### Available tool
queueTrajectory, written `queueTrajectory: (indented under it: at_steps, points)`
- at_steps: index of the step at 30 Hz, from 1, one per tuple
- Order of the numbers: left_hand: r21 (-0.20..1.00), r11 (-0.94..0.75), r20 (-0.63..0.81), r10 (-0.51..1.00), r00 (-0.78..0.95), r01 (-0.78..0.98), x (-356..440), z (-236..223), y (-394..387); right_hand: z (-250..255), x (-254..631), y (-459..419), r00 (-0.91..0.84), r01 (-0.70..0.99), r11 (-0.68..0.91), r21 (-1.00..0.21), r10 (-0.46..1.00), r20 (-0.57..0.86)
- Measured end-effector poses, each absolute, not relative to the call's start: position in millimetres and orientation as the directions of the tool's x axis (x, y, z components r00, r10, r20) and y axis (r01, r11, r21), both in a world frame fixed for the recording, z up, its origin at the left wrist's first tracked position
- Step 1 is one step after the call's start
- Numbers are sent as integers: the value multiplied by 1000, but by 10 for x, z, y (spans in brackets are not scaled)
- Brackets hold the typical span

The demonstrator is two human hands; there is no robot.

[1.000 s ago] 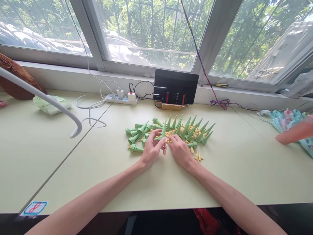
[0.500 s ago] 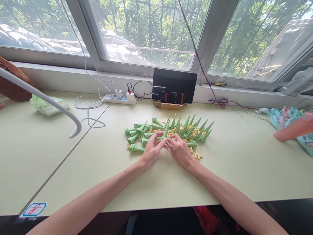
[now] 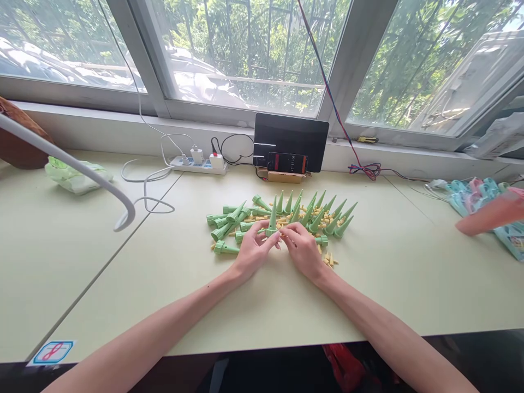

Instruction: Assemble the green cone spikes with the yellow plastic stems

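Note:
My left hand (image 3: 252, 252) is closed around the capped base of a green plastic spike (image 3: 272, 217), which points upward. Just to its right, the fingers of my right hand (image 3: 302, 248) are pinched together close to the spike's base; whatever they hold is too small to make out. Behind and left of my hands lies a pile of green spikes (image 3: 225, 232) on their sides. Several more green spikes (image 3: 316, 221) stand upright to the right, points up. Among them are scattered small yellow plastic pieces (image 3: 282, 222), with a little heap of yellow pieces (image 3: 329, 260) beside my right wrist.
A phone (image 3: 287, 162) leans on a black tablet (image 3: 291, 139) at the back of the pale table (image 3: 262, 305). Left of these are a power strip (image 3: 199, 165) and white cables. A white curved bar (image 3: 82, 162) crosses the left side; pink and teal items (image 3: 483, 199) lie far right.
The spike in my left hand has turned from a rightward lean to nearly upright and shifted slightly left. My right fingers are still pinched beside it.

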State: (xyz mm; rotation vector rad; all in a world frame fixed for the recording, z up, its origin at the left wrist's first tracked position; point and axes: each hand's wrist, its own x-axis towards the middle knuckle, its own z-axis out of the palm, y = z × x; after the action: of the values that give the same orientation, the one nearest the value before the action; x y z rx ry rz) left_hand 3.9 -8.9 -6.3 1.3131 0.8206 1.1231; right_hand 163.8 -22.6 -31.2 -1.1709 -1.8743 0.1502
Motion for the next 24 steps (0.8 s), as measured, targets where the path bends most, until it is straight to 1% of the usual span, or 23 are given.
queueTrajectory:
  at_steps: [5,9,12,15,18,24]
  points:
    - [988,-95,123,964,237,-125,37,-111,-74,-210,1627,-256,-11,638,579,-508,666,746]
    - [995,-85,94,975,200,-52,28,-124,-78,-166,1621,-289,49,598,617,-512,610,791]
    - [995,-102,99,972,213,0,20,-123,-83,-177,1599,-309,43,538,672,-509,581,813]
    - [992,-129,125,961,245,-3,17,-129,-83,-182,1563,-326,9,495,727,-476,543,840]
    - [987,-160,156,950,270,-9,16,-139,-90,-158,1535,-341,-27,492,753,-437,515,857]
    - [978,-203,180,939,294,51,11,-147,-107,-111,1524,-363,-52,480,780,-402,482,875]
